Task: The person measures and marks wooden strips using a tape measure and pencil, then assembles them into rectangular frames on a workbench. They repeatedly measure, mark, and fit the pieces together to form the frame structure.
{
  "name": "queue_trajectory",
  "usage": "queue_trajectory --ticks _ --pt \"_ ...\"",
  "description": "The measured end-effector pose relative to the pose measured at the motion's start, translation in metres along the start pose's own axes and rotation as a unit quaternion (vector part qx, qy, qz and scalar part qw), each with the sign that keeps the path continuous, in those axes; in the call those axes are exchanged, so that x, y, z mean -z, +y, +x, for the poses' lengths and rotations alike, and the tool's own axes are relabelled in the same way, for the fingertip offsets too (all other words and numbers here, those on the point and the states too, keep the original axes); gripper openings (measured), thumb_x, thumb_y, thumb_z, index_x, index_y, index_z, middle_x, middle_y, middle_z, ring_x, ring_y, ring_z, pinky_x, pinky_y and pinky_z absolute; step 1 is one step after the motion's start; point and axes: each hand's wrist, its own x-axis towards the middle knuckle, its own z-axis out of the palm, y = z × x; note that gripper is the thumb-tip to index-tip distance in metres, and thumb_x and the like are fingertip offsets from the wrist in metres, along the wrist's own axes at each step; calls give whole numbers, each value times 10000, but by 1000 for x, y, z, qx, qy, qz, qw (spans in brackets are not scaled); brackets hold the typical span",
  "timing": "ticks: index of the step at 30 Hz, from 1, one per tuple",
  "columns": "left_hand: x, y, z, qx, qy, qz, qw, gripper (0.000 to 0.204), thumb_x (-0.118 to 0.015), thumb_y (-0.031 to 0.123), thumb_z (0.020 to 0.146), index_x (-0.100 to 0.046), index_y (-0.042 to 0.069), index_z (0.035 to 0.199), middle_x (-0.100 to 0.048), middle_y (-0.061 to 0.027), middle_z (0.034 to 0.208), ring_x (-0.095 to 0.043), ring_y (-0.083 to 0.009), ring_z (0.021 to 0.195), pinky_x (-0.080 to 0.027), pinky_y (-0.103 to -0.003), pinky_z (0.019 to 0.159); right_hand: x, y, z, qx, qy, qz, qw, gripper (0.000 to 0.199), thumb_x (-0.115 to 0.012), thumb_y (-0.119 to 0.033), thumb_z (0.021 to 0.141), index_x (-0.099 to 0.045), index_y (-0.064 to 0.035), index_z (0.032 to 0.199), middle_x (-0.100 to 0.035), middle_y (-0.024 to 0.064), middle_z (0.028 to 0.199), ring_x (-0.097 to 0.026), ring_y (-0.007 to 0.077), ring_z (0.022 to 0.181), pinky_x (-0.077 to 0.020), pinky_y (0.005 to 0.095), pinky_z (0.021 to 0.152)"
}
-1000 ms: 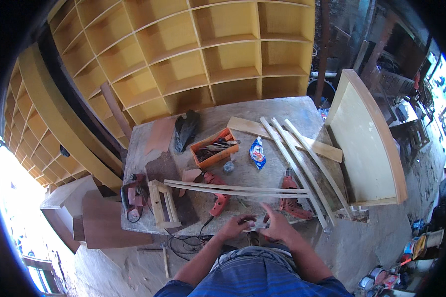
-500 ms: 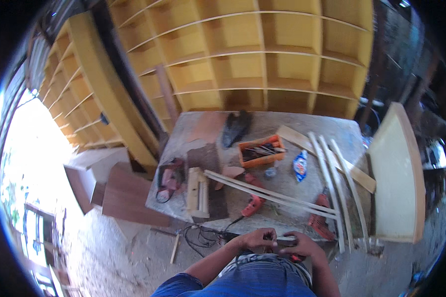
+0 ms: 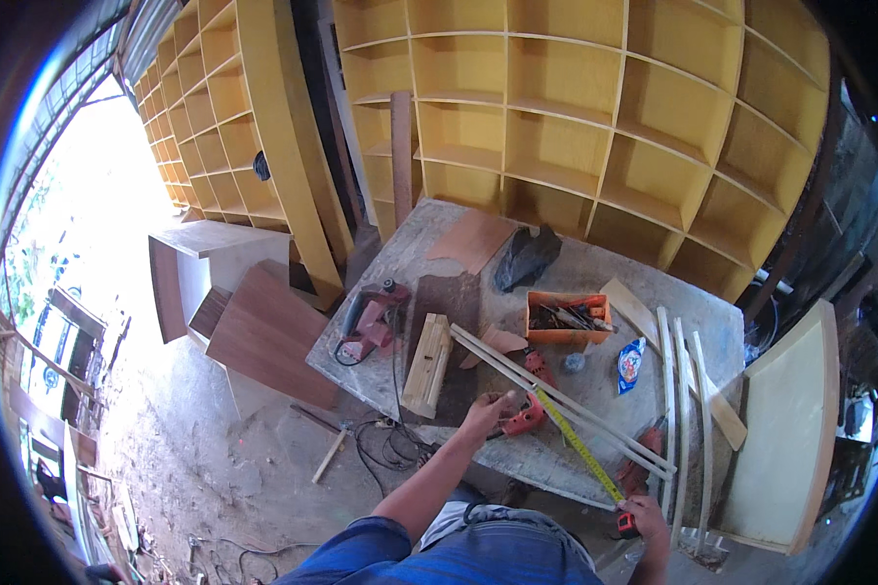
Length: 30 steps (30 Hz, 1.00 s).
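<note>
Right hand (image 3: 646, 517) grips tape measure (image 3: 626, 526) by the front edge of the bench (image 3: 532, 466); can't tell left hand (image 3: 488, 411) grip. If loose, blade (image 3: 578, 446) could snap back.

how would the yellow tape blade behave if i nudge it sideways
The yellow tape blade looks thin and narrow, so it would probably flex or twist. It runs straight from the case in the right hand, so it likely won't simply flop.
</note>
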Motion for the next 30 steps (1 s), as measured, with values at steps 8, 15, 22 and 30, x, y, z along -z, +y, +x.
queue_trajectory --ticks 8,15,22,30 --pt "-45 17 128 17 252 -31 967 844 -898 492 767 -597 -81 1309 -654 -242 1253 -663 -331 1122 -526 -427 944 -29 0 -16 -32 107 68 991 256 -675 -205 886 -770 30 848 -665 64 693 -617 155 639 -486 311 641" --pt "-35 -1 178 -17 199 -216 956 226 -720 260 928 -650 47 899 -680 -95 825 -678 -249 678 -548 -459 594 -53 -74 -60 -110 125 133 977 352 -676 -341 929 -740 -21 1062 -708 193 943 -685 325 821 -545 433 765" --pt "-77 88 65 -103 -52 -307 945 179 -622 213 924 -629 35 945 -646 -95 828 -644 -241 765 -544 -389 723 -42 -95 -36 51 146 147 977 234 -684 -185 910 -758 35 885 -677 59 724 -621 135 673 -488 286 643" --pt "-108 138 -67 -200 -182 -250 930 202 -579 121 899 -558 41 1084 -623 -112 968 -629 -264 893 -528 -435 824 -28 -170 -20 156 69 151 974 223 -676 -176 923 -757 32 929 -710 48 790 -632 112 696 -493 275 666"
